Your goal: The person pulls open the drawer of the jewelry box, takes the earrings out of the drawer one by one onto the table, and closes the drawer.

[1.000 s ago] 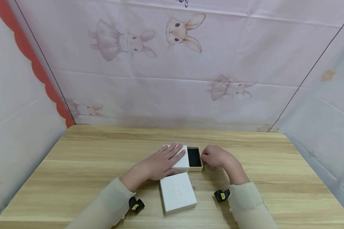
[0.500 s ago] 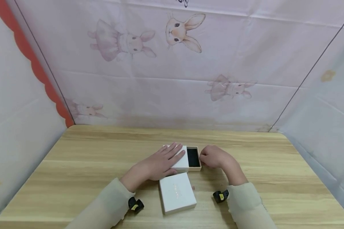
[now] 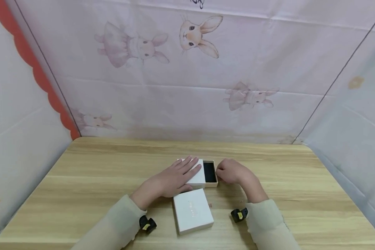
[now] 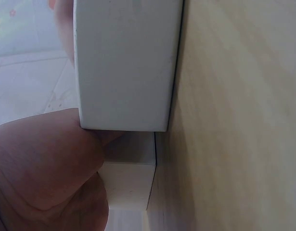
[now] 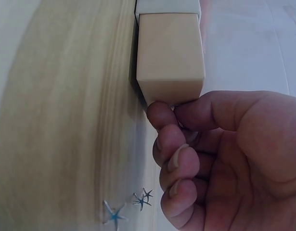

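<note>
A white slide-out box has its sleeve lying towards the back of the wooden table. Its drawer, beige outside with a black lining, sticks partway out on the right. My left hand lies over the sleeve with its fingers spread and straight. At the drawer's end, my right hand has thumb and index fingertips pinched together, the other fingers curled. Whatever small part they pinch is hidden by the fingertips. A second white box, closed and with gold lettering, rests in front, close to my left thumb.
A small pinkish tab shows at the second box's right side. Black wrist cameras hang at both cuffs. A rabbit-print cloth stands along the table's back edge, and pale cloth walls flank it.
The drawer has slid slightly left into its sleeve, and my right hand has moved left with it. My left hand stays on the sleeve.
</note>
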Tool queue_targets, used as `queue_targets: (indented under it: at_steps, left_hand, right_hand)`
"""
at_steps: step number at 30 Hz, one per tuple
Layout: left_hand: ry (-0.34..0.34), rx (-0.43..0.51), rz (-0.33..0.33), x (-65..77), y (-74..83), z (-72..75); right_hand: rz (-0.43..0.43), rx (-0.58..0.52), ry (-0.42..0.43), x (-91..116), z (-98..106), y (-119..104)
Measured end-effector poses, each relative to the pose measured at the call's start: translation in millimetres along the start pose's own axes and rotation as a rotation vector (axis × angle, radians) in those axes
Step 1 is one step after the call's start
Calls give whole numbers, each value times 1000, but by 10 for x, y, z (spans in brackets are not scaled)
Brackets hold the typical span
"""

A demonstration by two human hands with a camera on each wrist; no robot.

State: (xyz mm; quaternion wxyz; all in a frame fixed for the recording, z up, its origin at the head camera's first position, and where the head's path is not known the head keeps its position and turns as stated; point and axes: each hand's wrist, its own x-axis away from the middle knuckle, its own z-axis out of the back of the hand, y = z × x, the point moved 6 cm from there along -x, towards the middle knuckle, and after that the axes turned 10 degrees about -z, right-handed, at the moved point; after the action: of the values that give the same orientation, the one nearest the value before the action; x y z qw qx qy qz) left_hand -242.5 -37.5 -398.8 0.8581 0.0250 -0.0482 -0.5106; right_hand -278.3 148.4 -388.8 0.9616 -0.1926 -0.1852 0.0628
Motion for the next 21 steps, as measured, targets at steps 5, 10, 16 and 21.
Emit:
queue_targets:
  at_steps: [5,10,16,21]
  left_hand:
    - [1,0,0,0,4,-6]
    - [6,-6,-3,0,4,-4]
    - [5,8,-6,3,17,-8]
    - [6,8,-2,-3,20,8]
  right_hand:
    - [-3,-2,3,0,-13,-4]
    - [-4,-3,9,7,-9,-18]
    - [3,-7,10,20,-18,-26]
    - [6,1,20,10,-8,-25]
